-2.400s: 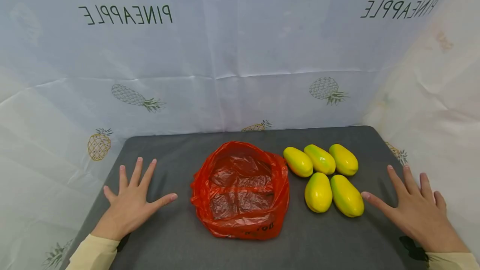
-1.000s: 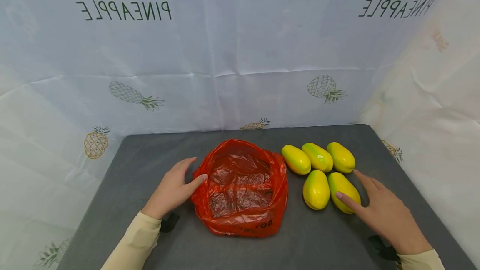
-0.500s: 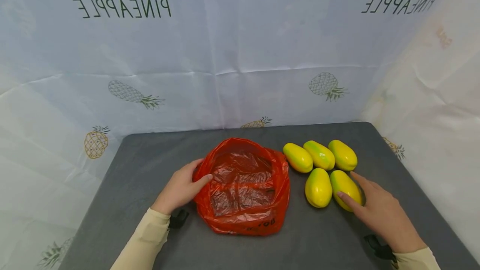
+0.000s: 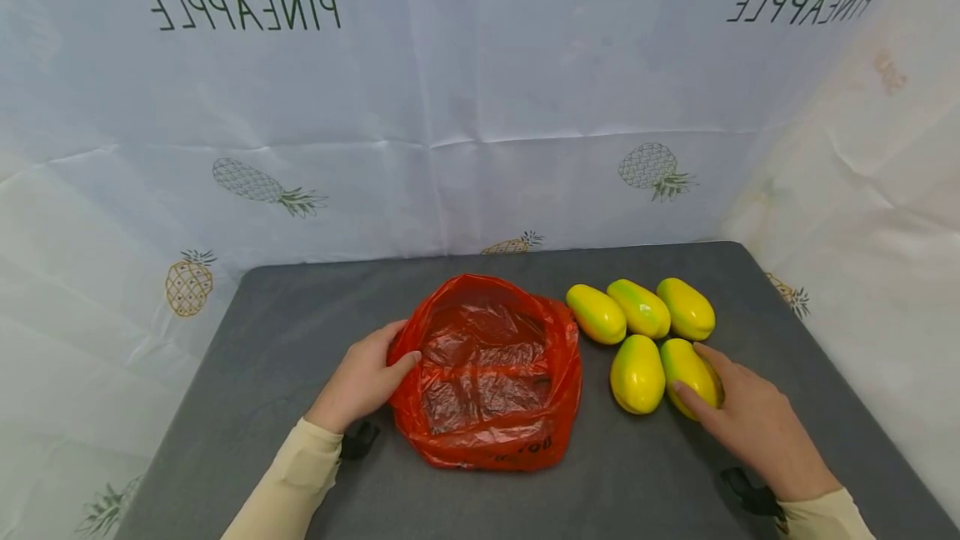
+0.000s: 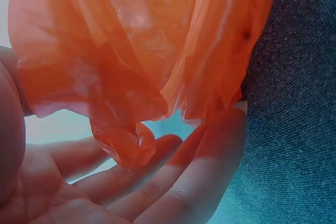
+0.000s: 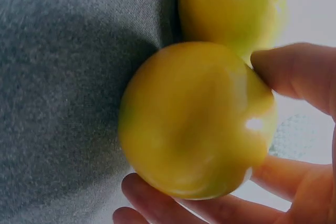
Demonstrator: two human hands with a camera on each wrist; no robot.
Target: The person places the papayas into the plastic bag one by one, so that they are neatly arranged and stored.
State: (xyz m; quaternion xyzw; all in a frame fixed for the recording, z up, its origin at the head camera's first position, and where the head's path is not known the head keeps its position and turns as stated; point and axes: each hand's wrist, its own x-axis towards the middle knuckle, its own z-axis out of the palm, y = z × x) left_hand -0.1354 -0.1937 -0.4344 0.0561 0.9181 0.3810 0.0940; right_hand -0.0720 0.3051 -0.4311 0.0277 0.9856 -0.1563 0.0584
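Note:
A red plastic bag [image 4: 487,440] stands with its mouth spread wide in the middle of the table. My left hand [image 4: 365,377] holds its left rim, thumb over the edge and fingers along the outside. In the left wrist view the thin orange-red film of the bag [image 5: 142,40] hangs between thumb and fingers. At the right, my right hand [image 4: 757,423] grips the front right yellow-green papaya [image 4: 686,373], which rests on the table. In the right wrist view, the thumb is on one side of that papaya [image 6: 194,124] and the fingers curl under the other.
Several more papayas lie close together: one just left of the gripped papaya [image 4: 637,377], others in a row behind [image 4: 596,315]. The grey table [image 4: 315,298] ends at a white pineapple-print curtain [image 4: 450,90], which also hangs at both sides.
Both hands have come inward from their spread positions. The left hand has taken the bag's left rim, and the right hand has closed around the front right papaya.

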